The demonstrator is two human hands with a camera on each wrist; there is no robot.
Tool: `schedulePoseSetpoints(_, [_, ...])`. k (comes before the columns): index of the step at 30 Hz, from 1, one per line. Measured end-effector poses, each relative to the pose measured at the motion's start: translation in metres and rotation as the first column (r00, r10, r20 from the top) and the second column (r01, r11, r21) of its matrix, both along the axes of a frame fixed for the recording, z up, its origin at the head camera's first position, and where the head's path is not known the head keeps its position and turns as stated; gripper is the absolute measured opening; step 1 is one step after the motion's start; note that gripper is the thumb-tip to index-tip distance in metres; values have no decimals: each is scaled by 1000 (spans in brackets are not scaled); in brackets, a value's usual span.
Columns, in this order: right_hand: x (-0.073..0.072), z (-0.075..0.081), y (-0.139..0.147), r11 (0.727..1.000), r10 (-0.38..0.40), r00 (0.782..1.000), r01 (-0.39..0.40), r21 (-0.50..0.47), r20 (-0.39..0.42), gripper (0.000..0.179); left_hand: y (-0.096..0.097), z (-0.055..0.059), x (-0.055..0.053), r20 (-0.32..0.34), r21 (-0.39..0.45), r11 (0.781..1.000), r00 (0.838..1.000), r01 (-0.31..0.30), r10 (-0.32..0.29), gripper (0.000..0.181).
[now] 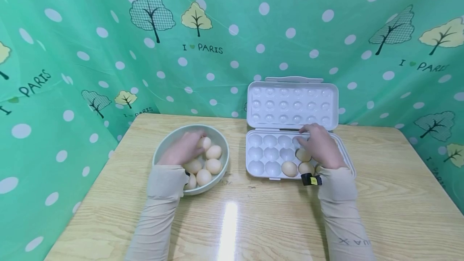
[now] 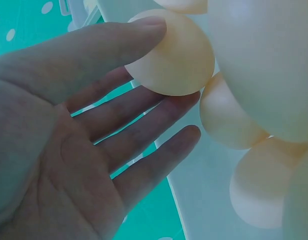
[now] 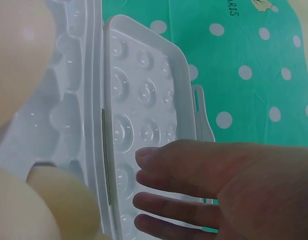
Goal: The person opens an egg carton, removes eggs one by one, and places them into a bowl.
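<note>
In the head view, my left hand (image 1: 184, 148) reaches into a pale round bowl (image 1: 163, 145) of several eggs. Its thumb lies over one egg (image 2: 176, 57) and its fingers pass beneath, pinching it, as the left wrist view shows. Other eggs (image 1: 214, 166) lie close by in the bowl. My right hand (image 1: 320, 146) hovers above a white plastic egg box (image 1: 270, 154), near its back row, and holds nothing. Several eggs (image 1: 289, 168) sit in the box's right-hand cups; the hand and sleeve partly cover them.
The box's dimpled lid (image 1: 293, 106) stands raised at the back, close to a green dotted curtain (image 1: 217, 79). Bowl and box stand apart on a wooden table (image 1: 275, 216). A small dark device (image 1: 311, 179) sits at my right cuff.
</note>
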State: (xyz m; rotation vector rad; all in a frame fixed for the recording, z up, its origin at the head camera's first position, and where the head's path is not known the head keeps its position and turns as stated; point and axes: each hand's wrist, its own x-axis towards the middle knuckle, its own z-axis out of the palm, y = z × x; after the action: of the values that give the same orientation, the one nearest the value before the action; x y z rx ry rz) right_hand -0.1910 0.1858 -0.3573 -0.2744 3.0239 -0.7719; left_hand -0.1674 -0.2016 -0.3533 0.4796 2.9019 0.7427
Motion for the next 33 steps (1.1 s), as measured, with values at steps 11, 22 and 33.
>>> schedulePoseSetpoints(11, [-1, 3, 15, 1000, -21, 998, 20, 15, 64, 34, 2, -1, 0, 35, -4, 1000, 999, -20, 20, 23])
schedulePoseSetpoints(22, [-7, -2, 26, 1000, -19, 994, 20, -3, 110, 36, 2, 2, 0, 41, -32, 999, 999, -26, 27, 26])
schedulePoseSetpoints(33, [-9, -8, 29, 999, -47, 985, 48, -1, 165, 35, 2, 1, -2, 15, -77, 997, 1000, -3, 4, 41])
